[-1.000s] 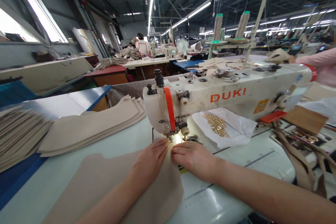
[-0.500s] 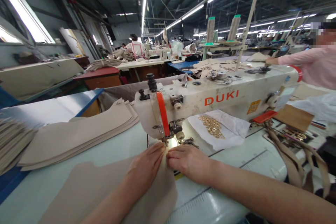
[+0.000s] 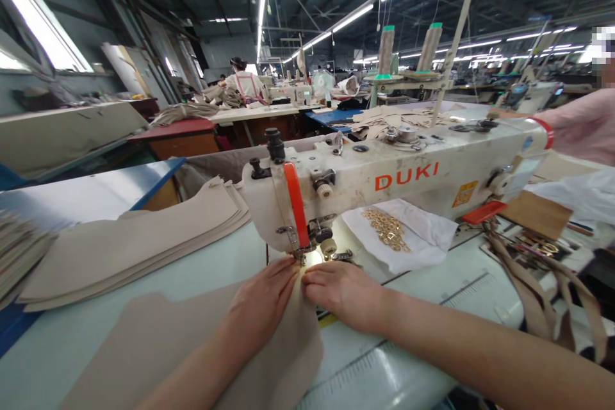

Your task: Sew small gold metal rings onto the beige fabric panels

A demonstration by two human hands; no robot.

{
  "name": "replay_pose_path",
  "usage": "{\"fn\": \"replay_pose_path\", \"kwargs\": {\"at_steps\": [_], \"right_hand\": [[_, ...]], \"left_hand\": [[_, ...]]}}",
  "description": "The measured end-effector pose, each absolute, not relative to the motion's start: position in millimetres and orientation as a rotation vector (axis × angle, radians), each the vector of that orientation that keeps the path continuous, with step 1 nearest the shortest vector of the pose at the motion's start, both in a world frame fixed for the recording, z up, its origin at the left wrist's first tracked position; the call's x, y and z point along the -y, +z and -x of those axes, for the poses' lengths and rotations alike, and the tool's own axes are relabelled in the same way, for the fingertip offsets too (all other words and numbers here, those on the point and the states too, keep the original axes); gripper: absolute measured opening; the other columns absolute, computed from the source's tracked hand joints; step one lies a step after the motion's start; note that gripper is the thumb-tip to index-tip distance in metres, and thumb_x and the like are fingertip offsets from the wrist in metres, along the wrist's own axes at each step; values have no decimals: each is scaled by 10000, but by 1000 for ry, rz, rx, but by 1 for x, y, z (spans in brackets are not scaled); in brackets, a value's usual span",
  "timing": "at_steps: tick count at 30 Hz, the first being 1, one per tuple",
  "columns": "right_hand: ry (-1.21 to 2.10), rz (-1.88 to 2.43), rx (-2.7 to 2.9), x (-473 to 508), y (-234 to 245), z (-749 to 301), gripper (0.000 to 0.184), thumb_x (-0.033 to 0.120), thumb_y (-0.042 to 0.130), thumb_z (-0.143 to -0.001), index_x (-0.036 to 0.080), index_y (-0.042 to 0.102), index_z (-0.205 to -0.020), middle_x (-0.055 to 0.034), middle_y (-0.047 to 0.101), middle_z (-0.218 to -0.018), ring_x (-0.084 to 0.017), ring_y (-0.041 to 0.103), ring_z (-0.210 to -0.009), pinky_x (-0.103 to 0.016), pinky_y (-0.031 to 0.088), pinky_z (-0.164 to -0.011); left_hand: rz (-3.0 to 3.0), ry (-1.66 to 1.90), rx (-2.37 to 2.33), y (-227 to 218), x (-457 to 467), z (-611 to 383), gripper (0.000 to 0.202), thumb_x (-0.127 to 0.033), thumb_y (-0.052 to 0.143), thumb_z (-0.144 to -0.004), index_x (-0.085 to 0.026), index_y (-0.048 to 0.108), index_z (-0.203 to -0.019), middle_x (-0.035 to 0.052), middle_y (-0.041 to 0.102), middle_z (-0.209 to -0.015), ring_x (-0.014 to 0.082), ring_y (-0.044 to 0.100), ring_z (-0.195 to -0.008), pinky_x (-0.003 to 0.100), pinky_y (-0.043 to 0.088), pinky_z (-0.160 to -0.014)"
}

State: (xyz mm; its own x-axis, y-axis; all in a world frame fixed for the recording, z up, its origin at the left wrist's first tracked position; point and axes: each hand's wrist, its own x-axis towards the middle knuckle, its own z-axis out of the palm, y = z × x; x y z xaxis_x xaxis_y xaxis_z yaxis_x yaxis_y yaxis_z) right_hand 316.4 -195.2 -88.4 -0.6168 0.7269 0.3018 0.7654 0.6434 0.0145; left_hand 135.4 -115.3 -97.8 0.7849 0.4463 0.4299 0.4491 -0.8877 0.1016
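Note:
A white DUKI sewing machine [image 3: 408, 179] stands across the pale table [image 3: 432, 307]. A beige cut piece of fabric [image 3: 158, 346] lies flat in front of it, its far edge under the lit needle area [image 3: 307, 257]. My left hand [image 3: 262, 304] presses flat on the fabric, fingers stretched toward the needle. Beside it on the right, fingertips almost touching the left, my right hand [image 3: 343, 291] lies with fingers bent down on the fabric's edge.
A stack of beige cut pieces [image 3: 134, 246] lies at the left. Small gold metal rings [image 3: 387, 230] sit on a white cloth [image 3: 418, 243] behind the machine. Beige straps [image 3: 538, 295] hang at right. A person in a pink sleeve [image 3: 581, 125] works at far right.
The view shifted slightly, so machine and hands sit a little further left and higher in the frame. Both hands stay pressed on the fabric at the needle.

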Motion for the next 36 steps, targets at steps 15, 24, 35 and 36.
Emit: {"fn": "replay_pose_path", "kwargs": {"at_steps": [15,24,35,36], "right_hand": [[-177,1208,2584,196,-90,-317,111,170,501,-911,125,598,-882,-83,633,-1027,-174,543,-1031,-272,410,-940],[-164,1001,2654,212,-91,-305,169,188,452,-941,144,596,-865,-39,650,-918,-149,568,-945,-255,431,-905],[-240,1311,2456,255,-105,-281,328,284,495,-921,85,572,-1171,-139,595,-1219,-237,544,-1126,-358,435,-962],[-228,1417,2398,264,-108,-281,413,350,497,-915,74,546,-1219,-158,559,-1266,-266,512,-1171,-390,426,-974]], "left_hand": [[2958,-747,756,-98,115,-138,335,-258,356,-913,-166,667,-998,84,698,-1051,198,646,-991,352,526,-900],[2868,-771,713,-104,146,-110,318,-192,375,-902,-126,663,-1019,112,695,-1055,196,661,-968,322,553,-863],[2840,-738,1010,-89,185,-86,306,-212,423,-877,-179,629,-1101,66,673,-1133,183,641,-1028,296,520,-907],[2818,-769,1025,-88,187,-83,324,-239,435,-877,-179,605,-1146,66,657,-1165,187,629,-1051,299,510,-921]]}}
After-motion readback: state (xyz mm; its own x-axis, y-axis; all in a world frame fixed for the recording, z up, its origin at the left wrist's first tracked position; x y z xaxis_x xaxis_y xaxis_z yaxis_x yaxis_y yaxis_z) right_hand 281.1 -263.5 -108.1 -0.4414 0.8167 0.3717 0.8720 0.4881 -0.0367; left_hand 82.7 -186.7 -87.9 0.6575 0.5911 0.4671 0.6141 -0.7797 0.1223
